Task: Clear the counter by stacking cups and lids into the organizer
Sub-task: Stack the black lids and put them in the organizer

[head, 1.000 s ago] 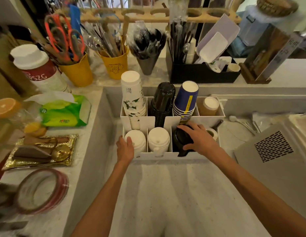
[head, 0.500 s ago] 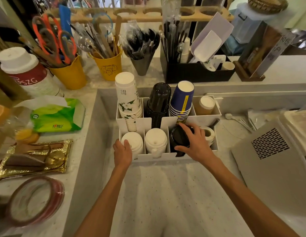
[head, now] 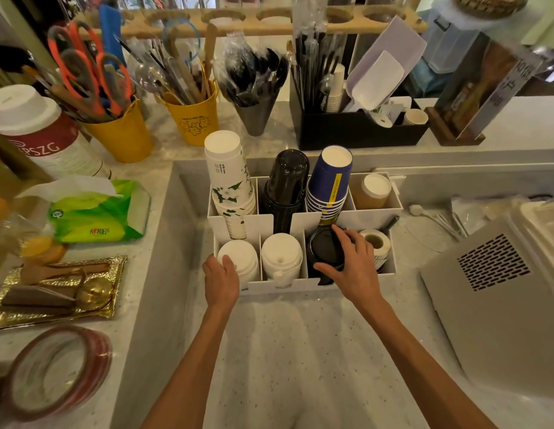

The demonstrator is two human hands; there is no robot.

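Observation:
A white organizer [head: 269, 222] stands on the lower counter. Its back row holds stacks of white floral cups [head: 229, 181], black cups [head: 286, 184], blue cups [head: 330, 181] and a brown cup [head: 371, 191]. The front row holds two stacks of white lids [head: 282, 255] and a stack of black lids [head: 323, 249]. My right hand [head: 353, 264] grips the black lids in their front compartment, fingers curled over the top one. My left hand [head: 221, 280] holds the organizer's front left corner, touching the leftmost white lids [head: 241, 257].
A roll of labels [head: 375, 243] sits in the front right compartment. A grey machine [head: 492, 305] stands at the right. On the raised ledge at left lie a tissue pack [head: 96, 212], a gold tray [head: 55, 292] and tape rolls [head: 55, 370]. Utensil pots [head: 192, 119] line the back.
My right hand has slid back off the top of the black lids toward their near side, uncovering more of the top lid. My left hand stays at the organizer's front left corner.

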